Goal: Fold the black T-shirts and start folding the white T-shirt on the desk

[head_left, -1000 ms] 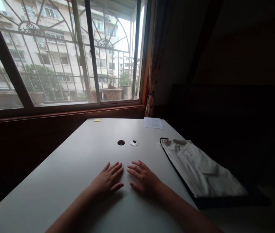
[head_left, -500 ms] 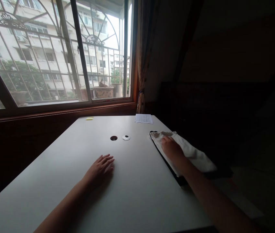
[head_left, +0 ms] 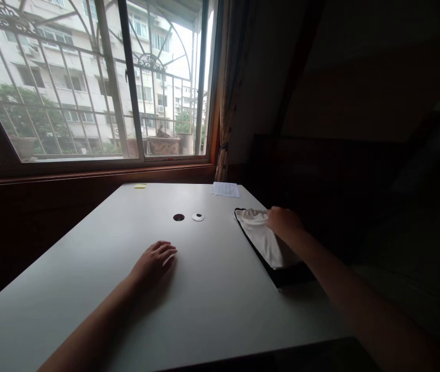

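My left hand (head_left: pixel 154 262) rests palm down on the white tabletop (head_left: pixel 204 305), fingers stretched and holding nothing. Over at the table's right side, my right hand (head_left: pixel 285 223) is closed on a rumpled white cloth (head_left: pixel 260 232), at its far right part. Beneath the cloth lies a flat black item (head_left: pixel 282 276), whose dark edge shows along the left and front; I cannot make out its kind. My right hand and forearm hide part of both.
A round hole (head_left: pixel 179 217) and a round cover (head_left: pixel 198 217) sit mid-table. Papers (head_left: pixel 226 189) and a yellow sticky note (head_left: pixel 140 186) lie by the far edge. Beyond are a barred window (head_left: pixel 88 82) and a tied curtain (head_left: pixel 223 119). The right side is dark.
My right hand has moved from on top of the cloth towards its right side and grips it. The cloth's right portion has been drawn in. My left hand stays on the table.
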The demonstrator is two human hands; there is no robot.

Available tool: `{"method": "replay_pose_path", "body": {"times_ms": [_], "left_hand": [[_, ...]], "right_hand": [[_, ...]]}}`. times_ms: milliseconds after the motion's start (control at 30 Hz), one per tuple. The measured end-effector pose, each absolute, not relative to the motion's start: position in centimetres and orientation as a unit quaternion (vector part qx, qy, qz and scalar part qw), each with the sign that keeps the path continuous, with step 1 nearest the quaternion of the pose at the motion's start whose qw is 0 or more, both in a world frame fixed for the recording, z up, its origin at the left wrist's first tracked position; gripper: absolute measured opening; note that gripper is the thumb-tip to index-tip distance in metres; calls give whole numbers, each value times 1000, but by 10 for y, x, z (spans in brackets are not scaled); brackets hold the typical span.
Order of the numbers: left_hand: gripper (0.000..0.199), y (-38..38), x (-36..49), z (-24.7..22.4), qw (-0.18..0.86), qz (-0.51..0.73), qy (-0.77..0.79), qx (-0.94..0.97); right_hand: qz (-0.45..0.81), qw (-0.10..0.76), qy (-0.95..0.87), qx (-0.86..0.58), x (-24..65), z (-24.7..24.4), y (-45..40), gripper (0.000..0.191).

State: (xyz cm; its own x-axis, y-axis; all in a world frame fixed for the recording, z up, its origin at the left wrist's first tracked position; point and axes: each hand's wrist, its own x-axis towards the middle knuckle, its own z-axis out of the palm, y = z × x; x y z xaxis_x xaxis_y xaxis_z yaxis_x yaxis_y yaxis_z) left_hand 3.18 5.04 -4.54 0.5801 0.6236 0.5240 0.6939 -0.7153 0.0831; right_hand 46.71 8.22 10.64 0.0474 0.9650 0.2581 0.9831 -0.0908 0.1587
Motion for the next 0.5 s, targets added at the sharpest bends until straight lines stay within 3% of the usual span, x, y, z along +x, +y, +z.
{"method": "replay_pose_path", "body": {"times_ms": [67, 200, 300, 500], "left_hand": [[26, 50, 32, -44, 70, -272, -365, -888], [25, 48, 32, -41, 70, -289, -354, -887], [30, 45, 31, -36, 65, -321, -355, -875], [51, 46, 21, -35, 29, -435, -416, -798]], "right_hand": [[-159, 96, -705, -685, 450, 131, 79, 17], [-84, 398, -768, -495, 399, 180, 78, 7], [57, 564, -732, -379, 359, 214, 81, 9], [249, 696, -636, -221, 318, 246, 94, 17]]}}
